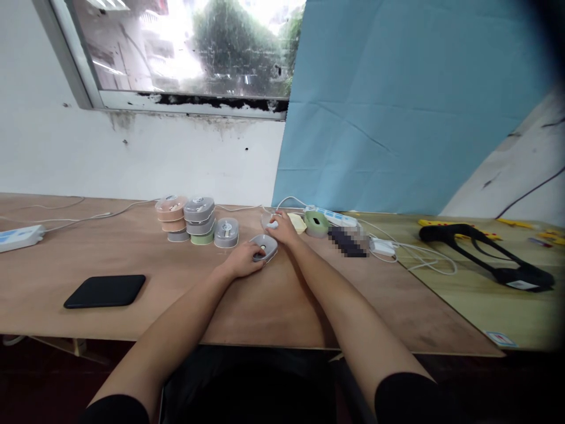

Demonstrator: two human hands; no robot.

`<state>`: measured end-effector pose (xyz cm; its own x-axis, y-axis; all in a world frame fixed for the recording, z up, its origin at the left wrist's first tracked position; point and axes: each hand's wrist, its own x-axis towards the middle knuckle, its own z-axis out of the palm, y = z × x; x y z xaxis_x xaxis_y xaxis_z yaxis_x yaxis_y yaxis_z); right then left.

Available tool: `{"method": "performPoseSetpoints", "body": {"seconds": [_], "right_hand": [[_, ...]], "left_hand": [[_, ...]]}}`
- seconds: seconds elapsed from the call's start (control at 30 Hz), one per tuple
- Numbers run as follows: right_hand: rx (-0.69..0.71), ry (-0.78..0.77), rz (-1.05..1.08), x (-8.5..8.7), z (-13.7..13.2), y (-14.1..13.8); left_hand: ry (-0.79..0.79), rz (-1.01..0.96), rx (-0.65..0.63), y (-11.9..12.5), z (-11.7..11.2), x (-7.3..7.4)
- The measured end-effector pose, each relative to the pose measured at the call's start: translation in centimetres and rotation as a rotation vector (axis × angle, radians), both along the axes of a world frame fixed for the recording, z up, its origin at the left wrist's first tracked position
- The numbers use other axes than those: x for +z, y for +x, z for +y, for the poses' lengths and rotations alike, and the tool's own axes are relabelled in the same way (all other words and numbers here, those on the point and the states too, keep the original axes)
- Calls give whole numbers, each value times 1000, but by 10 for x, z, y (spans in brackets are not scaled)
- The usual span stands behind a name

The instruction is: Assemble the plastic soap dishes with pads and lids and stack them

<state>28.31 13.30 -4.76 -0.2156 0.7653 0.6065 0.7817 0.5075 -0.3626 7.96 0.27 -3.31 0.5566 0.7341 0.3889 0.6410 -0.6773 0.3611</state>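
Observation:
My left hand (246, 259) is closed on the near left rim of a grey oval plastic box (270, 250), its fingers reaching over the edge. The box is open at the top and sits on the table. Just behind it, my right hand (286, 228) pinches a small pale piece (272, 225), too small to name. A clear lid (265, 219) lies by those fingers, partly covered by them. Left of my hands stands a lidded grey box (226, 234), beside stacks of grey and green boxes (200, 221) and peach boxes (172, 211).
Right of my right hand are a yellowish piece (297, 223), a green box (316, 224), a power strip (336, 218) and a white adapter (382, 246) with cables. A black tablet-like slab (106, 291) lies at left, a black strapped frame (485, 259) at right.

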Motion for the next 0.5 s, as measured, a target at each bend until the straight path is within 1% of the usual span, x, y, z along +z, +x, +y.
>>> {"method": "performPoseSetpoints", "body": {"seconds": [0.17,0.3,0.4,0.5], "right_hand": [[16,-77,-35,5,7,5],[19,-109,-46,4,11,7],[39,-96,-65,3,8,8],[19,-9,-60,2,0,8]], "left_hand": [[-1,0,-6,0,-2,1],[12,6,12,1,-1,-1],[7,-1,7,0,0,-3],[17,-20,16,0,1,-6]]}}
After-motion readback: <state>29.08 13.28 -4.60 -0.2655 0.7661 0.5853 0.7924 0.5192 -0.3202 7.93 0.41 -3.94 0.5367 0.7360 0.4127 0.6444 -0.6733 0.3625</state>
